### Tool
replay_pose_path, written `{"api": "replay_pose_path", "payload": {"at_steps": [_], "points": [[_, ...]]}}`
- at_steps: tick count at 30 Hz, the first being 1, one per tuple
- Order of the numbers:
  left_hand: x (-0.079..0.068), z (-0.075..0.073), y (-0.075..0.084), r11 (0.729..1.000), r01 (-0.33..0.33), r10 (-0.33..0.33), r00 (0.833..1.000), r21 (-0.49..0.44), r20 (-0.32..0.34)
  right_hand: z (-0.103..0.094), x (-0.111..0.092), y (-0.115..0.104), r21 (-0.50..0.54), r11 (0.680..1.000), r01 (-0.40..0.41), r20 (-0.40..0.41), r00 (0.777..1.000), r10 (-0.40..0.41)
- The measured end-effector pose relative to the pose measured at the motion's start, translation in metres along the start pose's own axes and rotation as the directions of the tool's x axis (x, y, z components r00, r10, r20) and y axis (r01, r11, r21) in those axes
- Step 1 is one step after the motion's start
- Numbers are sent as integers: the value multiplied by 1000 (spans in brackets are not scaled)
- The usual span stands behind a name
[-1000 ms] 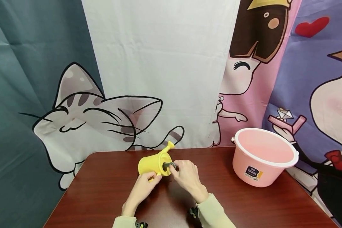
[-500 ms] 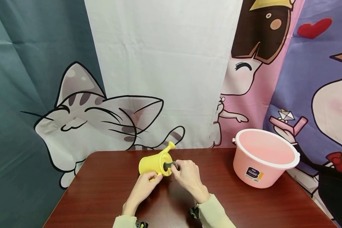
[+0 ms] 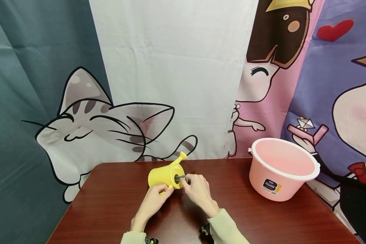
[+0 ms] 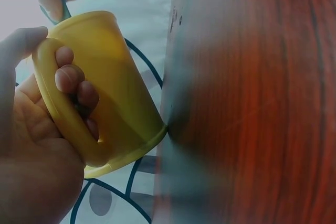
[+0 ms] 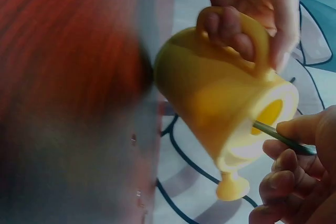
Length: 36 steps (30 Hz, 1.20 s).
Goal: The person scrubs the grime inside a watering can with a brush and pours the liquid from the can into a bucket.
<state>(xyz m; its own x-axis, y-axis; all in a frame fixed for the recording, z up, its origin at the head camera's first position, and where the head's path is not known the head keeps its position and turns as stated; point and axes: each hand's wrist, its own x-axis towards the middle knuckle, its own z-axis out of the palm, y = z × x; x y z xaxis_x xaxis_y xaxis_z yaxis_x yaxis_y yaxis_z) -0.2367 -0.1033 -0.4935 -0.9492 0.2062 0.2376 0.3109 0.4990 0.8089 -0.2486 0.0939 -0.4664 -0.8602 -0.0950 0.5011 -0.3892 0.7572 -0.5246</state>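
Note:
A yellow toy watering can (image 3: 160, 176) lies tilted over the table, its round opening facing right and its spout pointing up and away. My left hand (image 3: 154, 200) grips the can's handle (image 4: 60, 106), fingers wrapped through the loop. Between thumb and fingers, my right hand (image 3: 199, 193) pinches a slim dark green stick-like tool (image 5: 281, 139). The tool's far end goes into the can's opening and is hidden inside. In the left wrist view the can's bottom edge is right at the tabletop.
A pink bucket (image 3: 274, 183) with a white rim stands at the right on the dark red-brown wooden table (image 3: 109, 203). Behind the table hangs a printed cloth backdrop (image 3: 177, 67) with a cartoon cat and figures.
My right hand has dropped slightly toward the table's front, and the tool's angle at the opening has shifted a little. The left hand and watering can have stayed in place.

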Motion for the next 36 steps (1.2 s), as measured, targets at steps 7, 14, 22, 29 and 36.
{"api": "replay_pose_path", "payload": {"at_steps": [7, 14, 22, 29, 36], "points": [[1, -1, 0, 1000, 3, -3, 1000, -13, 14, 0, 0, -1, -7, 1000, 11, -24, 1000, -11], [0, -1, 0, 1000, 5, -4, 1000, -18, 8, -15, 2, -11, -62, 995, 76, -53, 995, -80], [0, -1, 0, 1000, 9, -8, 1000, -30, 25, -30, 2, -18, -95, 990, 101, -72, 992, -108], [0, -1, -1, 999, 24, -22, 999, -36, 37, -29, 2, -17, -105, 990, 90, -70, 993, -98], [-1, -2, -1, 999, 26, -25, 999, -20, 25, -16, 2, -11, -103, 993, 59, -35, 997, -63]]}}
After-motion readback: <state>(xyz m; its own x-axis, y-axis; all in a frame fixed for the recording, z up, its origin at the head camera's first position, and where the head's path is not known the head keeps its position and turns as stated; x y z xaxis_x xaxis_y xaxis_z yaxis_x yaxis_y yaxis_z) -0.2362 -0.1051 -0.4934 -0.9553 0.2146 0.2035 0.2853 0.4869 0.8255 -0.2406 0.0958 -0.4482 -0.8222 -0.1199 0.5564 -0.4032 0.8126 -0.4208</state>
